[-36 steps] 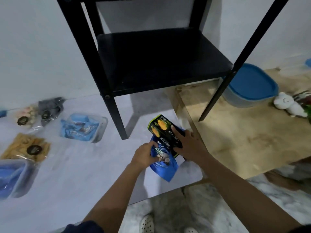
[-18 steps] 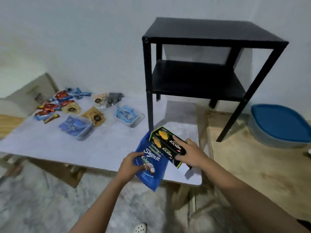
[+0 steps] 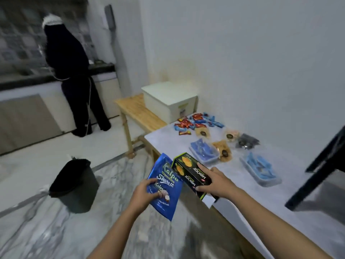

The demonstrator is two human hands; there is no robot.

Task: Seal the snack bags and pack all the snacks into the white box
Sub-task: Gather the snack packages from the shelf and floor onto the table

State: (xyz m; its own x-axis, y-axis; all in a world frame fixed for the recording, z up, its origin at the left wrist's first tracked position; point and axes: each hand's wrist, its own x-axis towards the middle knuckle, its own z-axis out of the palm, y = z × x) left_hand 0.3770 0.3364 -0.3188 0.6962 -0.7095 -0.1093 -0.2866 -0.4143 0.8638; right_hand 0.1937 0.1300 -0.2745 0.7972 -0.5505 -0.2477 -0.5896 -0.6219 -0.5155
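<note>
While outstretched, left hand [image 3: 143, 193] around pouch [image 3: 168, 177].

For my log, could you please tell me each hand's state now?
Left hand: holds the blue Kalpa pouch.
Right hand: holds the black Nextar box.

Pretty dim, flat bluish indoor light with soft shadows under the black bin [image 3: 74, 186], everything's a bit motion-smeared, and the wide lens bends the wall [image 3: 261, 53] and floor [image 3: 37, 230] near the edges.
</note>
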